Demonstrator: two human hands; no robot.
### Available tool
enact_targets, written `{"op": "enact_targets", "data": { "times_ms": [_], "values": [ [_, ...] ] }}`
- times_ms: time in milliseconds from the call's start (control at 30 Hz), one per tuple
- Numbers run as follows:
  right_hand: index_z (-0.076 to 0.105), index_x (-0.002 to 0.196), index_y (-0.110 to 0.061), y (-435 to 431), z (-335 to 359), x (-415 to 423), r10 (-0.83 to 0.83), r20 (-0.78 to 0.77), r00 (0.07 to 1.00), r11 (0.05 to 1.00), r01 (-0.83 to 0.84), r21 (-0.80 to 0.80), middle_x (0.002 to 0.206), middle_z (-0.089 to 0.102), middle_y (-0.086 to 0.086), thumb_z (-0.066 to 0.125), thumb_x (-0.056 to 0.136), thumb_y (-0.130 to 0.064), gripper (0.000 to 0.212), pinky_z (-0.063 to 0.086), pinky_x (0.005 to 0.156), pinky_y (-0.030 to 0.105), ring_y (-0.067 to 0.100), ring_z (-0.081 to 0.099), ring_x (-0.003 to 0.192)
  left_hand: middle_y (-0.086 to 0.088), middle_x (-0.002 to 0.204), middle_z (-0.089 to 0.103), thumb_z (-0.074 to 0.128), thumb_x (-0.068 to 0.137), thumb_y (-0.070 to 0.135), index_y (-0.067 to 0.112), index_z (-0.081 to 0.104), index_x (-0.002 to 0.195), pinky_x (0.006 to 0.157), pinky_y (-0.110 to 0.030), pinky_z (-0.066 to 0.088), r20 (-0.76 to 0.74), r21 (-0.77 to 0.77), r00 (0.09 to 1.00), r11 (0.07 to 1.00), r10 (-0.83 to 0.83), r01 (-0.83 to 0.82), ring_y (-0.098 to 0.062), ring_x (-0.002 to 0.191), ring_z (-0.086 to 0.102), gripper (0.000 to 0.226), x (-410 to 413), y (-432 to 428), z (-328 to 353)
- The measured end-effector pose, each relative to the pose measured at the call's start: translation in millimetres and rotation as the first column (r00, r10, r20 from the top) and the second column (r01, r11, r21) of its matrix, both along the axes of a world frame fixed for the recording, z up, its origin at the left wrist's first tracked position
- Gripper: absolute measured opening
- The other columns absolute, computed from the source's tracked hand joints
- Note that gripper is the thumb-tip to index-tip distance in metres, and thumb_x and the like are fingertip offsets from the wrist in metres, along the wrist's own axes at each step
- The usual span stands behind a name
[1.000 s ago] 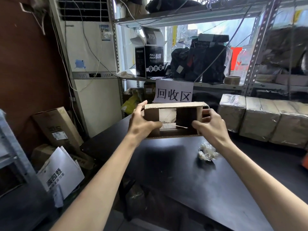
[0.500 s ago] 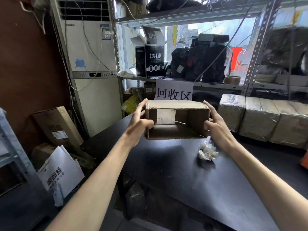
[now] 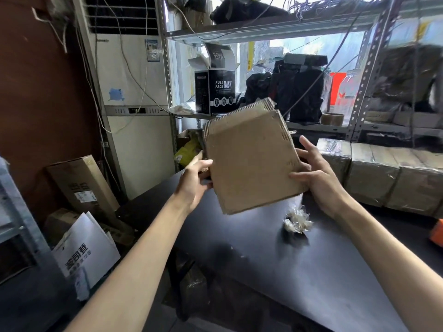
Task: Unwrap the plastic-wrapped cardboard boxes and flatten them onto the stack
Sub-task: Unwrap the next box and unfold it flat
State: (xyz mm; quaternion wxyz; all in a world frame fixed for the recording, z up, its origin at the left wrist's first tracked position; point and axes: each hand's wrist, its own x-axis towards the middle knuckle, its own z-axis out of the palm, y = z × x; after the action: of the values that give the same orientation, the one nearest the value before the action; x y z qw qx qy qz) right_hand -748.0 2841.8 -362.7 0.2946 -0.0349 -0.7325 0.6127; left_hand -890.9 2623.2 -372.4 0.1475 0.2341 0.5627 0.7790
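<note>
A plain brown cardboard box (image 3: 249, 161) hangs tilted above the black table (image 3: 263, 264), one broad flat face turned toward me. My left hand (image 3: 194, 180) grips its lower left edge, thumb on the front. My right hand (image 3: 316, 178) holds the right edge, with the thumb on the front face and fingers behind. A crumpled wad of clear plastic wrap (image 3: 297, 222) lies on the table under my right hand. Several plastic-wrapped cardboard boxes (image 3: 374, 173) stand in a row at the table's far right.
Behind the table, a metal shelf (image 3: 359, 127) carries a black mask box (image 3: 215, 94), dark bags and a tape roll (image 3: 332, 118). A white floor air conditioner (image 3: 134, 111) stands at left. Cartons (image 3: 81, 185) and a white sheet lean on the floor at left. Something orange (image 3: 437, 232) sits at the right edge.
The box faced me with its open side, level between both hands. Now it is lifted and turned, a closed flat face toward me, tilted to the left.
</note>
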Motion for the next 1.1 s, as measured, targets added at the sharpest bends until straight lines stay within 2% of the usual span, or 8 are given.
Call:
{"op": "enact_targets", "data": {
  "times_ms": [100,167,267,367,500,733,900,1100],
  "values": [
    [0.039,0.146,-0.039,-4,8,2,-0.025,0.018,1.000,0.990,0.022,0.136,0.123,0.053,0.006,0.039,0.072,0.028,0.099,0.053,0.074,0.024,0.009,0.063,0.100,-0.001,0.092,0.070,0.036,0.104,0.016,0.018,0.062,0.111,0.066,-0.031,0.053,0.095,0.100,0.994,0.993,0.048,-0.058,-0.019,0.079,0.062,0.027,-5,-3,6],
    [0.051,0.137,-0.039,-7,9,1,-0.013,-0.004,1.000,0.994,0.013,0.106,0.119,0.057,0.014,0.049,0.073,0.012,0.082,0.051,0.080,0.035,0.021,0.062,0.101,-0.001,0.086,0.069,0.033,0.107,0.025,0.015,0.064,0.096,0.066,-0.033,0.049,0.142,0.118,0.987,0.988,0.078,-0.096,-0.021,0.076,0.060,0.034,-8,-3,9],
    [0.067,0.112,-0.038,-9,13,3,-0.006,0.017,1.000,1.000,0.006,-0.018,0.109,0.070,-0.006,0.052,0.073,-0.029,0.043,0.036,0.095,0.044,0.014,0.060,0.112,0.004,0.065,0.070,0.037,0.107,0.038,0.017,0.065,0.074,0.063,-0.031,0.046,0.111,0.081,0.990,0.992,0.090,-0.099,-0.021,0.068,0.061,0.049,-5,-5,17],
    [0.067,0.086,-0.033,-12,18,5,-0.023,0.043,0.999,0.998,0.025,-0.055,0.101,0.073,-0.013,0.046,0.078,-0.058,0.034,0.033,0.099,0.045,0.010,0.059,0.112,0.004,0.082,0.069,0.054,0.099,0.041,0.022,0.054,0.096,0.051,-0.024,0.051,0.038,0.050,0.996,0.995,0.086,-0.088,-0.017,0.073,0.065,0.019,-3,-5,17],
    [0.068,0.067,-0.032,-13,21,6,0.002,0.023,1.000,0.997,0.000,-0.080,0.089,0.074,-0.007,0.050,0.053,-0.097,0.068,0.048,0.082,0.040,0.014,0.068,0.093,0.005,0.082,0.073,0.038,0.097,0.057,0.028,0.061,0.107,0.048,-0.023,0.051,-0.042,0.055,0.999,0.998,-0.005,0.008,-0.012,0.066,0.069,0.039,-5,-8,17],
    [0.065,0.051,-0.030,-11,22,10,-0.104,0.011,0.995,0.987,0.105,-0.118,0.083,0.073,-0.010,0.044,0.071,-0.084,0.061,0.041,0.082,0.042,0.016,0.063,0.099,0.003,0.079,0.073,0.052,0.084,0.061,0.014,0.062,0.117,0.054,-0.030,0.056,-0.016,0.056,0.999,0.997,0.051,-0.050,-0.020,0.066,0.071,0.058,-5,-9,18],
    [0.062,0.090,-0.018,-1,28,12,-0.095,0.053,0.994,0.986,0.101,-0.135,0.086,0.070,0.001,0.059,0.072,-0.062,0.047,0.048,0.072,0.034,0.015,0.067,0.074,0.004,0.079,0.073,0.083,0.076,0.037,0.019,0.058,0.105,0.081,-0.044,0.053,-0.052,-0.018,0.995,0.996,-0.086,0.085,-0.027,0.080,0.067,0.042,-2,-13,19],
    [0.058,0.103,-0.019,4,29,15,-0.042,0.157,0.987,0.995,0.056,-0.084,0.089,0.066,0.003,0.077,0.055,-0.036,0.055,0.038,0.069,0.034,0.021,0.057,0.074,-0.009,0.120,0.063,0.088,0.047,0.019,0.032,0.035,0.152,0.096,-0.040,0.054,-0.180,-0.118,0.958,0.971,-0.225,0.206,-0.020,0.102,0.071,0.118,-3,-13,16]
  ]
}}
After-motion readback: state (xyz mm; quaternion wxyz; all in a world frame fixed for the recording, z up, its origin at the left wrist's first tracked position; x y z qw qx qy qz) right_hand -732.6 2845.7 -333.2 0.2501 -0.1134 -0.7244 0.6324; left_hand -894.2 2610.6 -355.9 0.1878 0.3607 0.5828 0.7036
